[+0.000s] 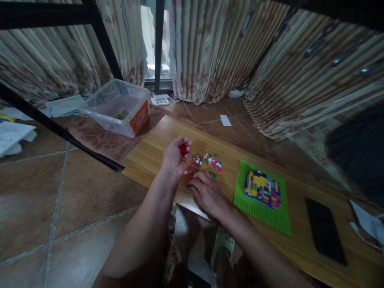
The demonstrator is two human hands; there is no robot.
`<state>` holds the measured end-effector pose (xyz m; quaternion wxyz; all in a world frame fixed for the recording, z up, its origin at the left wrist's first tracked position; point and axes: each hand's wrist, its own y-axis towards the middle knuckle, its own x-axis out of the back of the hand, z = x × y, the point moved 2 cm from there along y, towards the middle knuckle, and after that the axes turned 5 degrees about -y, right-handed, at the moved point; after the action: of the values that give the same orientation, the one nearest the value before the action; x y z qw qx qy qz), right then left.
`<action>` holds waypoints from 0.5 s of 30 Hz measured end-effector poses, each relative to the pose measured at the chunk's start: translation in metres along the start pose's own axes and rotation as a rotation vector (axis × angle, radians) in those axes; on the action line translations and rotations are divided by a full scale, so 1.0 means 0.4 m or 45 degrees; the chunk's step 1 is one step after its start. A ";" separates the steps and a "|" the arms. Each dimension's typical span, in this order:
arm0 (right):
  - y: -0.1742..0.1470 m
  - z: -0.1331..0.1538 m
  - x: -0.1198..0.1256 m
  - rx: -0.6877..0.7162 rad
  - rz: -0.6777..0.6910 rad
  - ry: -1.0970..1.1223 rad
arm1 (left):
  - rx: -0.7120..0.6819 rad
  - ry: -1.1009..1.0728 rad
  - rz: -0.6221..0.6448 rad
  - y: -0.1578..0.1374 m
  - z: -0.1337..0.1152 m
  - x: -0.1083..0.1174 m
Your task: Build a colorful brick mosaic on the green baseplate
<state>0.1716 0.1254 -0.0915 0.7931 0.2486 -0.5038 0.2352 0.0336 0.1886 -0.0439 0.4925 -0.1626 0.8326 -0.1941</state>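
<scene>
My left hand (177,156) is palm up with its fingers curled around several small red toy bricks (183,150). Below and to the right of it, my right hand (207,192) reaches down to the wooden table, fingers bent and tips close together among loose bricks. Whatever lies between those fingertips is hidden. Small loose bricks (210,160) in pink, white, green, orange and purple are scattered just beyond my right hand. Further right, a many-coloured block of joined bricks (264,190) sits on a green studded baseplate (255,212).
A black phone-like slab (325,230) lies on the wooden table (168,136) right of the baseplate. White paper and a cable (366,224) are at the right end. A clear plastic bin (120,108) with some bricks stands on the floor. A black metal bar (75,144) crosses at left.
</scene>
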 end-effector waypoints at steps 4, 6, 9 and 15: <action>-0.006 -0.031 0.026 -0.130 -0.134 0.175 | -0.021 0.147 0.025 -0.001 0.004 -0.001; -0.011 -0.066 0.056 -0.316 -0.252 0.301 | -0.022 0.317 0.073 -0.002 0.017 0.000; -0.016 -0.123 0.102 -0.503 -0.392 0.444 | 0.003 0.620 0.166 -0.009 0.053 -0.001; -0.008 -0.175 0.129 -0.488 -0.398 0.617 | 0.190 0.852 0.350 -0.036 0.124 -0.012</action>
<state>0.2409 0.1735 -0.0704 0.9484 0.1061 -0.2918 0.0643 0.0810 0.1703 -0.0551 0.2249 0.0596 0.9453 -0.2286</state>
